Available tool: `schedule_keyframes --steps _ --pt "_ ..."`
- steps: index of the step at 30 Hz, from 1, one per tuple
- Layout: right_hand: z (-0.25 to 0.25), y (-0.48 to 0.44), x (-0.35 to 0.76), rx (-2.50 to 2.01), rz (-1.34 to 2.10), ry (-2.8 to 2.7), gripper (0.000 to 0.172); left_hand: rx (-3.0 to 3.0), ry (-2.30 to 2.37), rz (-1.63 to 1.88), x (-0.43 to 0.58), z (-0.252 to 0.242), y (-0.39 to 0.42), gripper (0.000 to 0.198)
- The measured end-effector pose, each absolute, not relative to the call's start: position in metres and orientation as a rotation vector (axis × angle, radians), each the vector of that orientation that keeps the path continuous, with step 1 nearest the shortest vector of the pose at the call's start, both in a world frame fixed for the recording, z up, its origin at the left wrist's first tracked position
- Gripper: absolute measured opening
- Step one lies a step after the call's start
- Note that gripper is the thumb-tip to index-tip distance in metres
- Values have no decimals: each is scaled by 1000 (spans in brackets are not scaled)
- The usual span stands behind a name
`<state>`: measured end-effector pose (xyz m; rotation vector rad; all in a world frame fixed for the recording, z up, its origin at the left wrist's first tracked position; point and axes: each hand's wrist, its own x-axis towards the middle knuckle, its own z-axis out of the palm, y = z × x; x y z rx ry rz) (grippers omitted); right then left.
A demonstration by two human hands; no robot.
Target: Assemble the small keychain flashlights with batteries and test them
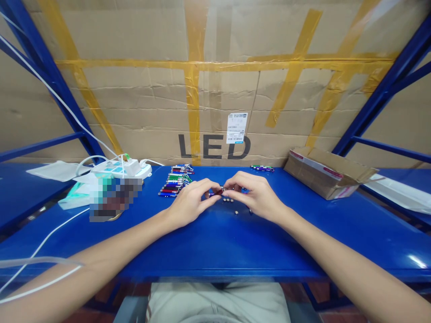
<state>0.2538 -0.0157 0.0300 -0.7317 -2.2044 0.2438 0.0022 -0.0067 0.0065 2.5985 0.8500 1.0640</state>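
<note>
Above the middle of the blue table, my left hand (pixel 190 202) pinches a small red keychain flashlight (pixel 218 192) between thumb and fingertips. My right hand (pixel 257 195) is closed on the other end of it, so the fingertips of both hands nearly meet. Part of the flashlight is hidden by the fingers. Just below the hands lie several small silvery button cells (pixel 228 200), with one single cell (pixel 236 212) nearer to me. To the left of my left hand, several coloured keychain flashlights (pixel 172 184) with clips lie in a column.
Green and purple flashlights (pixel 261 168) lie at the table's back edge. An open cardboard box (pixel 316 172) stands at the back right. At left are a white power strip (pixel 139 170), cables and a plastic packet (pixel 76 195). A large taped carton (pixel 161 103) closes off the back.
</note>
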Motion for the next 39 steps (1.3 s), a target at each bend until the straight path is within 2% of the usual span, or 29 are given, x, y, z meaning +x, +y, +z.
schedule_keyframes --steps 6,15,23,35,39 --pt "28 -15 254 -695 155 -2213 25 2664 844 1073 2 7 -7 14" --pt "26 -16 252 -612 28 -2211 15 2734 809 1137 2 6 -7 12" --pt "34 -13 262 -641 17 -2259 23 2687 785 1154 2 6 -6 12" --pt "44 1 283 -979 540 -2760 22 2572 869 1167 3 3 -3 18" --pt "42 -2 276 -1049 605 -2807 15 2550 826 1155 3 4 -3 18"
